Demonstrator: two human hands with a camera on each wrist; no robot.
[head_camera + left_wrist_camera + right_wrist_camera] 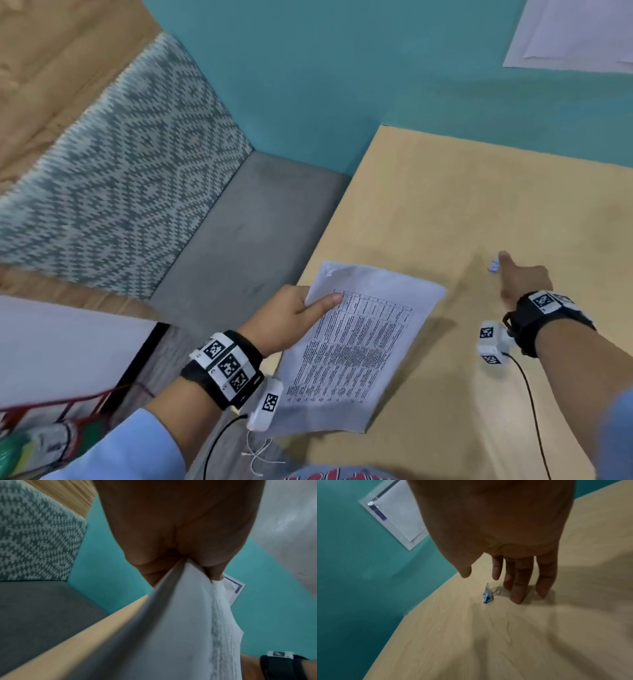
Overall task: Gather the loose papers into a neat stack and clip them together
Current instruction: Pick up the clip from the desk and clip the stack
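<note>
My left hand (301, 310) pinches a stack of white printed papers (356, 349) by its left edge, thumb on top, and holds it slightly off the wooden table (479, 205). In the left wrist view the papers (180, 628) run out from between thumb and fingers. A small blue binder clip (487, 596) lies on the table; in the head view the clip (494, 265) shows just past the thumb. My right hand (520, 277) hovers over it with straight, spread fingers (518, 588), their tips close beside the clip, holding nothing.
A white framed sheet (575, 34) hangs on the teal wall (308, 85) behind the table. Left of the table is a grey bench seat (246, 222) with a patterned cushion (113, 164). A red wire basket (51, 428) sits at lower left.
</note>
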